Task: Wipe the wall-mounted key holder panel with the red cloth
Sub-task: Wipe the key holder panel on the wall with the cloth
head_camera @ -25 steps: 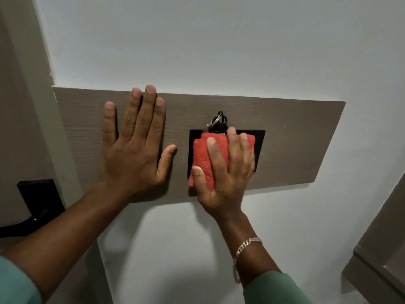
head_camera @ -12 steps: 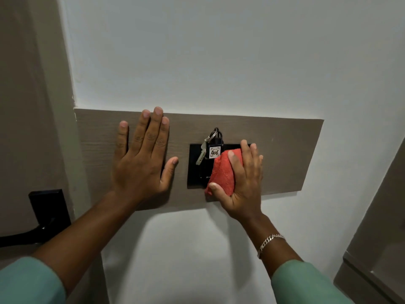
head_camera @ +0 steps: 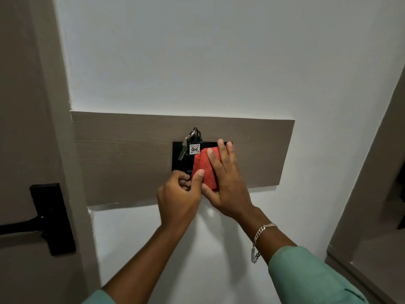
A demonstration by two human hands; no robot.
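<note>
1. Red cloth (head_camera: 205,168), folded into a pad, lies in the head view against the lower right part of the black key-card unit (head_camera: 183,161), which sits in the middle of the wood-grain key holder panel (head_camera: 122,156) on the white wall (head_camera: 197,62).
2. Half a second ago the left hand lay flat and spread on the panel, well to the left of the black unit. Now the left hand (head_camera: 178,197) has come in beside the cloth, its fingers curled and its thumb resting on the cloth's lower left edge.
3. The cloth has hardly shifted in that time: it covers much the same right-hand part of the black unit.
4. Judged from this, the wiping stroke is paused, and the left hand looks to be adjusting or refolding the cloth, or taking it over. Which of these cannot be told.
5. The right hand (head_camera: 228,185) is flat and open, fingers together, pressing the cloth against the unit; its fingertips reach past the cloth's top edge.
6. The left hand is half closed; whether it pinches the cloth or only touches it cannot be told.
7. The key bunch with its 406 tag (head_camera: 194,148) hangs just left of the cloth's top, apart from both hands.
8. The long left stretch of the panel is bare.
</note>
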